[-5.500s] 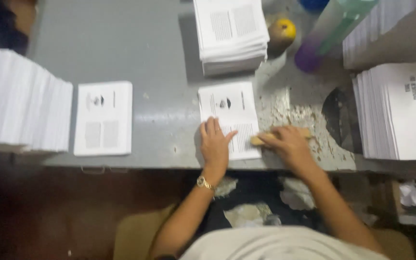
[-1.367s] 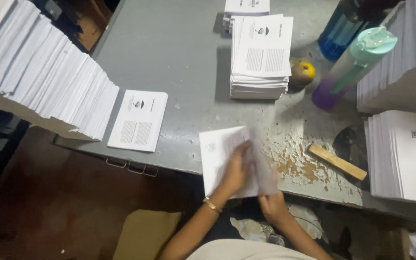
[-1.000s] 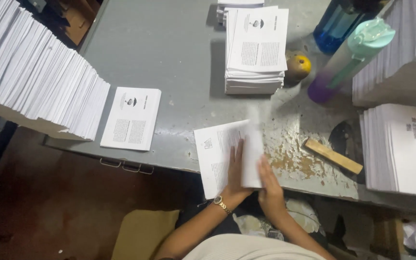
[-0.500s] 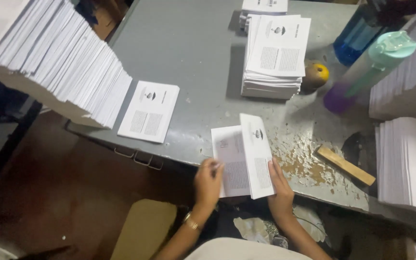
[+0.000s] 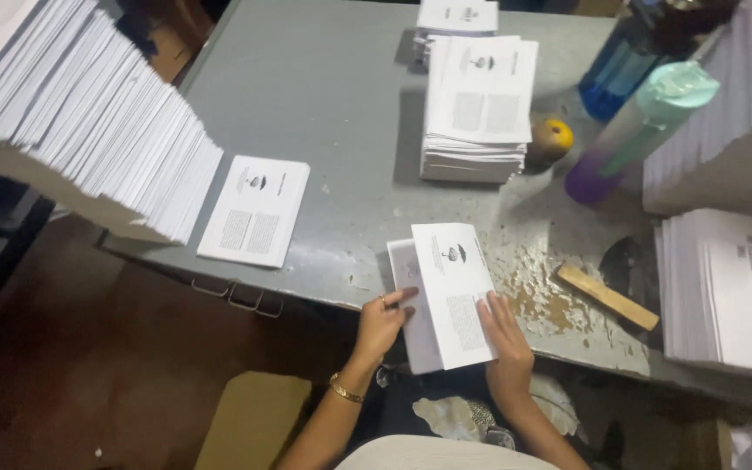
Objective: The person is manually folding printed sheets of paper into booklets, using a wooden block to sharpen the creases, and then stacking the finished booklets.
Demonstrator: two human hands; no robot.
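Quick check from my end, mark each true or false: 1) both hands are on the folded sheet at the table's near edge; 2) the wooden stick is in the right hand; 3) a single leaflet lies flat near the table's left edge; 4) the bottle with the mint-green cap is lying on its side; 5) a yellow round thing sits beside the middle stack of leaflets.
1) True. The left hand and the right hand both touch the folded sheet.
2) False. The wooden stick lies on the table, apart from the right hand.
3) True. The single leaflet lies flat there.
4) False. The bottle stands upright.
5) True. The yellow round thing sits right of the middle stack.
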